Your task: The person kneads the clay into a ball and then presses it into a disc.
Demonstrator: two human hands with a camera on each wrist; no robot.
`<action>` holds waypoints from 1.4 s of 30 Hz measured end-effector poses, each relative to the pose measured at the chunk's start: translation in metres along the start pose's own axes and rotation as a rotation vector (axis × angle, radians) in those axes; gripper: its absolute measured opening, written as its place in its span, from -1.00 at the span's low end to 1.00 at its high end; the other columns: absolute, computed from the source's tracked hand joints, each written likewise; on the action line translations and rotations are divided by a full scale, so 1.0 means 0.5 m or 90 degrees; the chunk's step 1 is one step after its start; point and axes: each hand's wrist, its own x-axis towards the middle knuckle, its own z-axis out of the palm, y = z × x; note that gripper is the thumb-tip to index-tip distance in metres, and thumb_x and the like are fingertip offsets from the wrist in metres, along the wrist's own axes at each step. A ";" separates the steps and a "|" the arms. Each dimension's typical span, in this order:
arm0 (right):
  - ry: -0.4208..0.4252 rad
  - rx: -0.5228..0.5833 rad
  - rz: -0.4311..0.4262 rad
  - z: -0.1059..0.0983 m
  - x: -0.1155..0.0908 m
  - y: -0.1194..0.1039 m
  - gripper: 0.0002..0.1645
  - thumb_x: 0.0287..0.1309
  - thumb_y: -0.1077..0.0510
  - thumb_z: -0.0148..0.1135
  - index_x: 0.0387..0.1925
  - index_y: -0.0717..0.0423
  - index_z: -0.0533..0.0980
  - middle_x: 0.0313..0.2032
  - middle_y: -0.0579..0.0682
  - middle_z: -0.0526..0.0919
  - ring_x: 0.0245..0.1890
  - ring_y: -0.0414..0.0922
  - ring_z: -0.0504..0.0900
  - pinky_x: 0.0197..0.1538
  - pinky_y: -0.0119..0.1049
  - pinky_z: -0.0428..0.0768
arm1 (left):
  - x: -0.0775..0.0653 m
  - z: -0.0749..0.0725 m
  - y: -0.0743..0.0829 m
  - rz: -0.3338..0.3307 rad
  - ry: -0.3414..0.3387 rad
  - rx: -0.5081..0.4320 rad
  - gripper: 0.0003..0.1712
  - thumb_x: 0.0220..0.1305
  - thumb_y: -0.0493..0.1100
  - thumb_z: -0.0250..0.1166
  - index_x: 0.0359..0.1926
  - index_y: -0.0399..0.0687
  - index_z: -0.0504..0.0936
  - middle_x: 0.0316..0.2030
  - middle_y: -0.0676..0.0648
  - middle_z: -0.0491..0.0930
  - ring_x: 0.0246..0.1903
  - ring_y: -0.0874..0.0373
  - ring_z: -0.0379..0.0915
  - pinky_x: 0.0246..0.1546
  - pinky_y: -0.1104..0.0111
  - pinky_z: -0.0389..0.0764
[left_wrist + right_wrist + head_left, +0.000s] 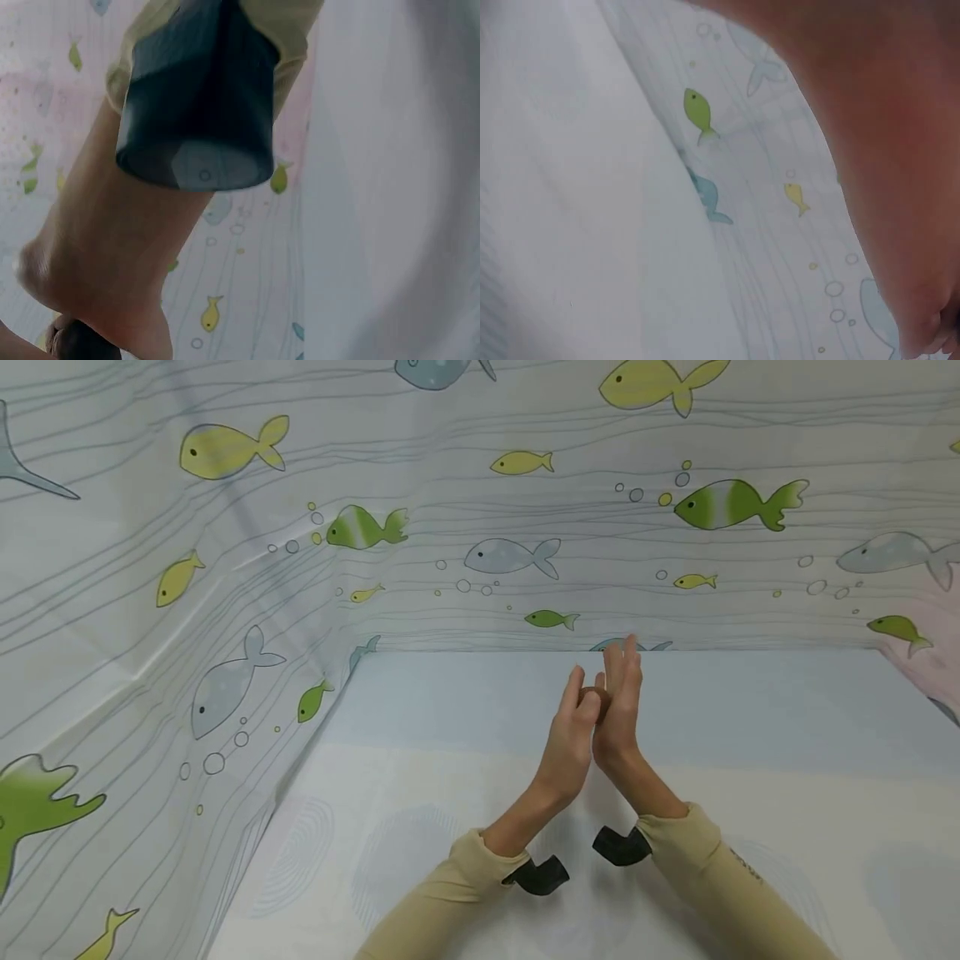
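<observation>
Both hands are raised and brought together above the table in the head view. Between them is a small brown rounded lump (603, 703), partly covered by fingers. My left hand (570, 743) touches it from the left, its palm turned inward and a finger pointing up. On the other side, my right hand (621, 706) presses against it with long, straight fingers. At the bottom of the left wrist view, the dark brown lump (86, 342) shows beneath the left hand (105, 277). In the right wrist view, the right hand (907, 225) hides most of the lump.
A pale blue and white tabletop (420, 727) lies beneath the hands. A curtain (442, 502) printed with fish rises behind it and along the left. Black curved mounts (542, 876) stick out from both sleeve cuffs.
</observation>
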 end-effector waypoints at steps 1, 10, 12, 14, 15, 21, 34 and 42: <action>0.005 0.012 -0.004 -0.003 0.003 0.000 -0.17 0.45 -0.26 -0.39 0.59 -0.18 -0.32 0.58 -0.06 -0.24 0.56 -0.18 -0.23 0.54 -0.21 -0.24 | -0.004 0.005 -0.001 -0.003 -0.005 -0.001 -0.12 0.50 0.33 -0.32 0.57 -0.12 -0.22 0.45 -0.07 0.16 0.46 0.27 -0.04 0.45 0.24 0.07; 0.022 0.068 -0.067 -0.015 0.008 -0.009 -0.21 0.47 -0.19 -0.36 0.59 -0.13 -0.25 0.58 -0.08 -0.21 0.56 -0.15 -0.19 0.54 -0.12 -0.27 | -0.026 0.032 -0.002 -0.025 -0.016 0.001 -0.02 0.42 0.44 -0.32 0.58 -0.04 -0.30 0.56 0.08 -0.28 0.52 0.28 -0.33 0.49 0.15 -0.03; 0.018 0.055 -0.053 -0.011 0.004 -0.011 -0.20 0.47 -0.19 -0.36 0.59 -0.12 -0.26 0.58 -0.09 -0.21 0.56 -0.17 -0.19 0.54 -0.13 -0.26 | -0.025 0.031 -0.003 -0.021 -0.015 0.004 -0.02 0.42 0.44 -0.33 0.58 -0.05 -0.31 0.56 0.06 -0.28 0.52 0.26 -0.32 0.49 0.15 -0.02; 0.012 0.043 -0.025 -0.008 -0.004 -0.012 -0.20 0.47 -0.20 -0.37 0.59 -0.12 -0.28 0.58 -0.11 -0.22 0.56 -0.19 -0.20 0.54 -0.15 -0.25 | -0.021 0.026 -0.006 -0.020 -0.012 -0.001 -0.03 0.43 0.43 -0.33 0.58 -0.06 -0.33 0.56 0.04 -0.27 0.52 0.24 -0.30 0.48 0.16 0.00; 0.006 0.033 -0.008 -0.005 -0.009 -0.012 -0.20 0.47 -0.21 -0.39 0.59 -0.13 -0.29 0.58 -0.13 -0.22 0.56 -0.20 -0.21 0.54 -0.17 -0.24 | -0.019 0.023 -0.008 -0.020 -0.008 -0.004 -0.04 0.45 0.41 -0.33 0.57 -0.07 -0.33 0.56 0.02 -0.26 0.52 0.22 -0.27 0.48 0.17 0.02; -0.042 -0.037 0.058 0.018 -0.053 -0.012 -0.17 0.46 -0.25 -0.44 0.58 -0.09 -0.35 0.58 -0.10 -0.24 0.56 -0.19 -0.24 0.54 -0.13 -0.27 | 0.004 -0.004 -0.028 -0.030 0.051 -0.014 -0.14 0.51 0.28 -0.35 0.57 -0.15 -0.25 0.56 -0.08 -0.15 0.52 0.14 -0.17 0.48 0.17 0.00; -0.113 -0.093 -0.008 0.064 -0.092 -0.025 -0.04 0.52 -0.22 -0.49 -0.61 0.64 0.15 -0.55 -0.01 0.49 0.54 -0.28 -0.23 0.53 -0.24 -0.28 | 0.042 -0.043 -0.020 -0.027 0.104 -0.053 -0.14 0.50 0.26 -0.31 0.57 -0.16 -0.21 0.56 -0.02 -0.21 0.52 0.19 -0.27 0.50 0.17 -0.15; -0.074 -0.073 0.024 0.056 -0.066 -0.028 -0.14 0.46 -0.28 -0.45 0.56 -0.10 -0.47 0.57 -0.04 -0.38 0.56 -0.12 -0.31 0.54 -0.11 -0.30 | 0.032 -0.033 0.005 0.012 0.067 -0.042 -0.14 0.51 0.27 -0.33 0.57 -0.18 -0.21 0.56 -0.05 -0.21 0.52 0.24 -0.32 0.50 0.18 -0.14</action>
